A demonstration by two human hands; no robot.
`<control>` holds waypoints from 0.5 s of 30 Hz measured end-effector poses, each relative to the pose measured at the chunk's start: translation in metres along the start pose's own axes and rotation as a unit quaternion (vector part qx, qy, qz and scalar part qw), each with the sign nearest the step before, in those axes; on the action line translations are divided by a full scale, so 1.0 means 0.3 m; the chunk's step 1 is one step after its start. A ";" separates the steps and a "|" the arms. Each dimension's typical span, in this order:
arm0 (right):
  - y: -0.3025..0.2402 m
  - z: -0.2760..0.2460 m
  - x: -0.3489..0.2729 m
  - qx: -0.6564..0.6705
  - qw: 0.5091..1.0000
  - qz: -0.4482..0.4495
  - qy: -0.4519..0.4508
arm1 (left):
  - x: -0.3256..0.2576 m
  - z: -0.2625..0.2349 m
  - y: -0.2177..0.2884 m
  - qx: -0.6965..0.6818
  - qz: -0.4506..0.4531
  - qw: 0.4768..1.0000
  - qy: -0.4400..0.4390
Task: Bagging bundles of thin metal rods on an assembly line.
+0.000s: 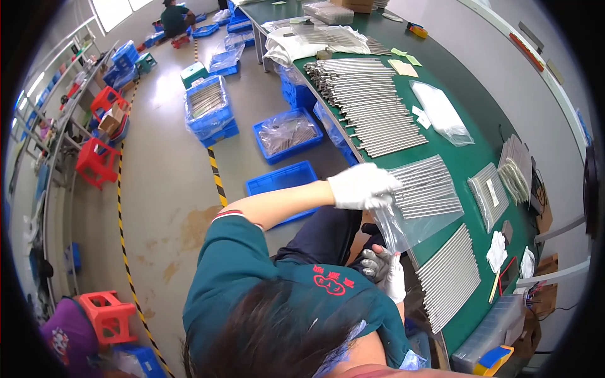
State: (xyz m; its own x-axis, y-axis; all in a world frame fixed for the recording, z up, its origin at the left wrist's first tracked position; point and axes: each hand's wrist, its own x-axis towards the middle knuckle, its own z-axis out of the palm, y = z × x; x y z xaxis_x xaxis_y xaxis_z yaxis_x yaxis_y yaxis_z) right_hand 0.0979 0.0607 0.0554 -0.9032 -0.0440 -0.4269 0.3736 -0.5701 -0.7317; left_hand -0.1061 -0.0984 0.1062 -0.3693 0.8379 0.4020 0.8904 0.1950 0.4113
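Observation:
My left hand (360, 186), in a white glove, grips the upper corner of a clear plastic bag (419, 205) with several thin metal rods inside. My right hand (386, 272), in a grey-and-white glove, holds the bag's lower corner near my lap. The bag is stretched between both hands, partly over the near edge of the green table (469, 167). More loose metal rods (449, 277) lie in a row on the table just beside my right hand.
A long row of thicker steel rods (372, 107) and bagged rod bundles (488, 195) cover the table. Blue crates (287, 135) stand on the floor to the left, with red stools (96, 162) and yellow-black floor tape (217, 176). A person (173, 17) crouches far back.

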 end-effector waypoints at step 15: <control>-0.003 0.012 -0.035 0.015 0.994 -0.042 0.096 | -0.575 -1.242 -0.499 -0.195 -0.446 0.630 0.605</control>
State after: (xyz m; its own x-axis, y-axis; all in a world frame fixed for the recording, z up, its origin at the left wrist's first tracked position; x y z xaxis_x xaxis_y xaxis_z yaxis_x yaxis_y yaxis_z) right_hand 0.1062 0.0588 0.0624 -0.8732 0.1599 -0.4604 0.2897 -0.5894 -0.7541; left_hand -0.2750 -0.4621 0.2801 -0.8189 -0.5651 0.1005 0.1385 -0.0245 0.9901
